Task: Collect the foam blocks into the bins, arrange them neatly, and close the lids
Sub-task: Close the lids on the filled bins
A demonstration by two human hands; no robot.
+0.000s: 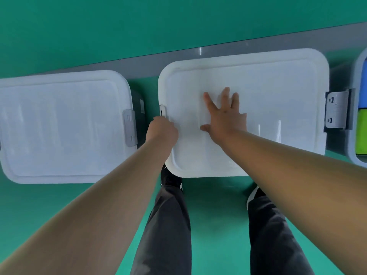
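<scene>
A white lid (278, 92) covers the middle bin on the green floor. My right hand (224, 116) lies flat on this lid with its fingers spread, pressing near the centre. My left hand (161, 132) is at the lid's left edge, fingers curled down over the side by the left latch (162, 111); the fingertips are hidden. On the lid's right side a grey latch (336, 110) stands flipped outward. The left bin (59, 126) has its lid on and its grey latch (130, 128) down. At the far right an open bin (355, 116) shows a blue block (364, 86) and a green block (363, 133).
A grey skirting strip (139, 62) runs along the green wall behind the bins. My legs in dark trousers (168, 225) and shoes stand on the green floor just in front of the middle bin.
</scene>
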